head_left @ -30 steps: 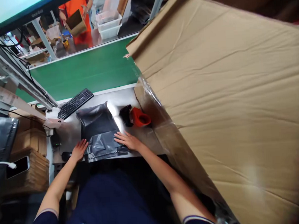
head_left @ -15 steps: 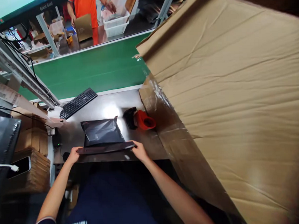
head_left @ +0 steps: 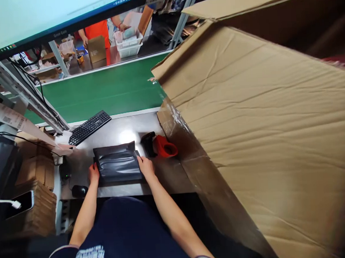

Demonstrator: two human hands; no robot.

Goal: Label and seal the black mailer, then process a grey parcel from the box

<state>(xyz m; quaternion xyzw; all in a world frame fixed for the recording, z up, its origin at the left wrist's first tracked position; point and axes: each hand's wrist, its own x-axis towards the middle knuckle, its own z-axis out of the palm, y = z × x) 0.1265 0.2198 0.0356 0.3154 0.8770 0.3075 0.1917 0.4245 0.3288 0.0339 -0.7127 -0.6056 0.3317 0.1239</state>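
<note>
A dark grey plastic mailing bag (head_left: 118, 161) lies on the metal table (head_left: 123, 127), its near flap now folded over onto its body. At the bag's left edge, my left hand (head_left: 94, 173) has its fingers closed on the plastic. My right hand (head_left: 146, 167) pinches the opposite edge, thumb on top. Just beyond my right hand are a black handheld scanner (head_left: 148, 143) and a red-orange tape roll or holder (head_left: 165, 146). A black mouse (head_left: 79, 191) sits near my left wrist.
A large cardboard box (head_left: 261, 120) fills the right side. A keyboard (head_left: 90, 127) lies behind the bag, below a monitor (head_left: 62, 19). Beyond the green conveyor belt (head_left: 101, 90), a co-worker in orange handles things by a white basket (head_left: 129, 46). Stacked cardboard (head_left: 39, 205) and a phone (head_left: 23, 202) are at left.
The bag's near flap, stretched between my hands before, now lies folded over the bag. Both hands have moved forward to the bag's sides. The view has tilted up slightly.
</note>
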